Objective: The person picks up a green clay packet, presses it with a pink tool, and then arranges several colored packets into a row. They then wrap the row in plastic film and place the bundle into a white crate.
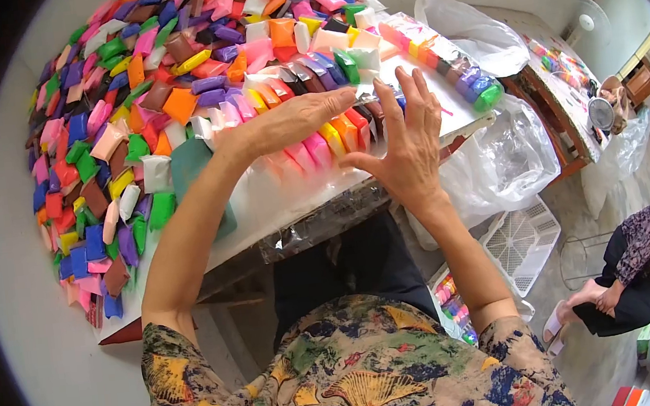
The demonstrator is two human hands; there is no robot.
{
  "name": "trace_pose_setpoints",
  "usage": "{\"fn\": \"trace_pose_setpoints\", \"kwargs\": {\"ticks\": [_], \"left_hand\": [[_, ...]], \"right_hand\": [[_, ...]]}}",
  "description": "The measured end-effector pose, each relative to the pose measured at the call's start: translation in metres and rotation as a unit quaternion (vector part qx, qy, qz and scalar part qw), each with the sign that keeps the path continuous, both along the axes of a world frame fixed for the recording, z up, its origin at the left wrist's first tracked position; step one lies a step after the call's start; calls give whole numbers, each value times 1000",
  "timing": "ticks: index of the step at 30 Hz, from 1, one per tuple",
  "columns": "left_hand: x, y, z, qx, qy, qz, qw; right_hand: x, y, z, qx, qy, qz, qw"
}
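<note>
Small wrapped packets of coloured modelling clay stand in two rows on the white table, a back row [304, 78] and a front row [332, 137]. My left hand [289, 123] lies across the rows, fingers stretched out to the right and resting along the packets. At the right end of the front row is my right hand [407, 143], its fingers spread upward and its thumb pointing left at the packets. Nothing is gripped in either hand. Parts of both rows are hidden under my left hand. A teal board [190, 165] lies left of the rows.
A big heap of loose packets [131, 89] covers the table's left and back. A packed row of packets [449, 63] lies at the right, near clear plastic bags [505, 144]. On the floor stands a white basket [524, 249]. Another person [640, 265] sits at far right.
</note>
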State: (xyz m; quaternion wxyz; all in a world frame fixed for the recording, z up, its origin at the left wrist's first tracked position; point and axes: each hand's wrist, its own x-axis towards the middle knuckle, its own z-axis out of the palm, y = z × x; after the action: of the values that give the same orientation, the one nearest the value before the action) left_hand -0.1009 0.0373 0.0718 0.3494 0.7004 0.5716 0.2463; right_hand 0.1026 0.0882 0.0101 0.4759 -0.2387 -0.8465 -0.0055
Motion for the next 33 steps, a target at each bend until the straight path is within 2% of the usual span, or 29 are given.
{"fn": "trace_pose_setpoints", "kwargs": {"ticks": [3,6,12,15,19,22,23,26,29,33], "left_hand": [[4,-4,14,-81,-27,15,996],[0,-1,4,-38,-52,-11,998],[2,-2,13,-80,-56,56,994],[0,-1,5,-65,-109,33,991],[-5,4,3,-84,-89,22,992],[-4,4,-7,12,-158,-29,987],[-5,1,-10,52,-91,13,994],[-11,7,1,-18,7,-37,999],[-7,-1,10,-34,-26,-30,999],[-9,2,-5,-5,-70,-2,998]], "right_hand": [[-12,5,-6,-13,-2,-24,1000],[-15,4,-7,-15,-5,-28,999],[-14,-16,4,-33,5,17,999],[-26,-14,-1,-19,1,13,1000],[-28,-20,1,-22,8,1,1000],[-28,-32,7,-18,18,36,999],[-33,-33,5,-5,19,36,999],[-44,-30,-2,2,27,6,1000],[-40,-37,3,-21,29,18,999],[-38,-49,3,-6,31,45,998]]}}
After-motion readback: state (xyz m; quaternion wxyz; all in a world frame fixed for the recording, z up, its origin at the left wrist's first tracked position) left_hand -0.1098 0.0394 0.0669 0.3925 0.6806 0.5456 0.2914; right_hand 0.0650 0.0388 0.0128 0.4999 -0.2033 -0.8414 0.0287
